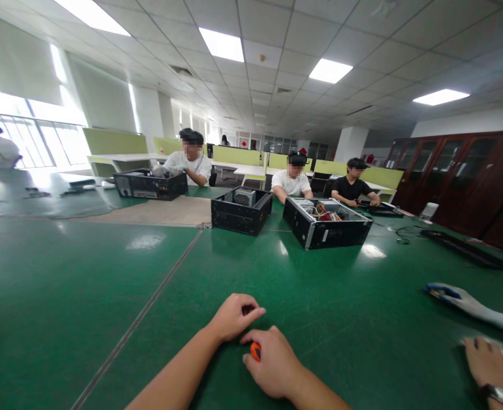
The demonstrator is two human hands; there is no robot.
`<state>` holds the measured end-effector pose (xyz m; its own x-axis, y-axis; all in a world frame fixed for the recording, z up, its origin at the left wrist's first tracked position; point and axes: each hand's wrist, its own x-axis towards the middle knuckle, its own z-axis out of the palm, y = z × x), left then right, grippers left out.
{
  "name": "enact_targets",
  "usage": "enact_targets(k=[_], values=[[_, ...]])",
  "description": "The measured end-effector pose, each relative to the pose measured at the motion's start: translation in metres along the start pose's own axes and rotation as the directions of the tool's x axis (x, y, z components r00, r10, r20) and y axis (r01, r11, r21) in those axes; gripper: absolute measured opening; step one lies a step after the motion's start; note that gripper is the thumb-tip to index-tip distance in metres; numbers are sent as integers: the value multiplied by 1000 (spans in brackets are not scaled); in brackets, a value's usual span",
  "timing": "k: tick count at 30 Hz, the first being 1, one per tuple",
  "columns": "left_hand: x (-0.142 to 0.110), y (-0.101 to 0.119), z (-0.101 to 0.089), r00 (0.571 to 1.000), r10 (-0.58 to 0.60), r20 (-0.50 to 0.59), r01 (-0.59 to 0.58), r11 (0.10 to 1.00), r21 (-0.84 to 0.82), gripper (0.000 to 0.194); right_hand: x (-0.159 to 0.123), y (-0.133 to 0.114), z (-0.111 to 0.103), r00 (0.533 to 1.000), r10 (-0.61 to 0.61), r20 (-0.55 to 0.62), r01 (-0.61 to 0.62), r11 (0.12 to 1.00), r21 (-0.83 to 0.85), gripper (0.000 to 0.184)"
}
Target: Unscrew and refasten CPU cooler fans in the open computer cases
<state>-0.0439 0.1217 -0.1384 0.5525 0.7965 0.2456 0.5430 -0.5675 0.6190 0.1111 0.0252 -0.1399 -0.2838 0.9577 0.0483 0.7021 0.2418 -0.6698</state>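
Observation:
Above the green tabletop (217, 267), close to me, my two hands are near each other. My right hand (274, 364) is closed around an orange-and-black tool handle (256, 351); only its rounded end shows between thumb and fingers, and the rest is hidden in the palm. My left hand (235, 316) is just ahead and to the left, its fingers curled and the thumb side towards the right hand. Whether anything is inside its curl is hidden. Beyond my hands stand two open black computer cases, the smaller case (240, 219) and the wider case (330, 234) with wires inside.
Across the table, a person works at another computer case (151, 187) beside a beige mat (161, 212). At right, a co-worker's gloved hand (475, 304) lies near a blue-edged object (443, 292), with a bare hand (493, 364) below. A black panel (465, 249) and cables (403, 232) lie farther back.

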Motion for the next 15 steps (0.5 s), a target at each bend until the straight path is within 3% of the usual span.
enact_targets(k=[15], values=[[-1, 2, -2, 1000, -2, 11, 2, 1000, 11, 38, 0, -1, -1, 1000, 12, 11, -12, 1000, -15, 31]])
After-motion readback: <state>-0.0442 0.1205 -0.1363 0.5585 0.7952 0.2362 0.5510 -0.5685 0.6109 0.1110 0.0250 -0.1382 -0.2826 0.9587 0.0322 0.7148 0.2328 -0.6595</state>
